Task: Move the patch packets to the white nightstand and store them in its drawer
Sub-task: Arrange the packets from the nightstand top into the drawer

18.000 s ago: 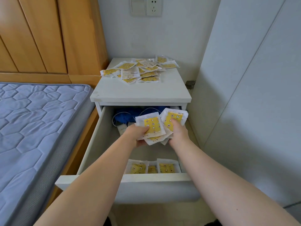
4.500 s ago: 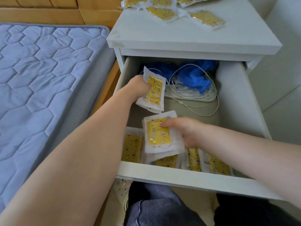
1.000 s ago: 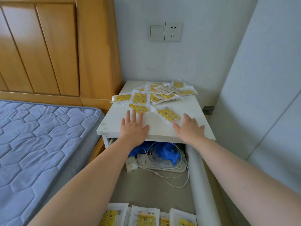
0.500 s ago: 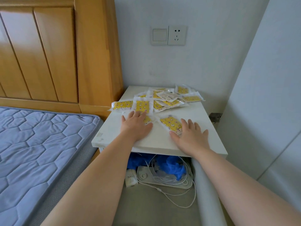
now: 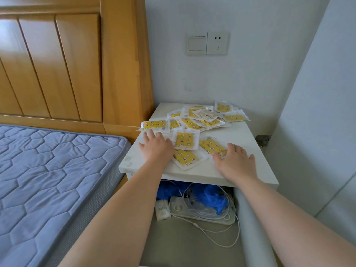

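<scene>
Several yellow-and-white patch packets lie scattered on top of the white nightstand. My left hand lies flat on the top, fingers spread, just left of a packet and touching another one at its near edge. My right hand rests flat on the near right of the top, its fingers on the edge of a packet. The drawer below stands pulled out.
The drawer holds blue gloves, a white power strip with tangled cables and a small white pack. A blue quilted mattress and wooden headboard lie to the left. A white wall panel stands close on the right.
Both hands left the drawer and came up onto the nightstand top. In the last second my left hand slid left and forward among the near packets; my right hand stayed by its packet.
</scene>
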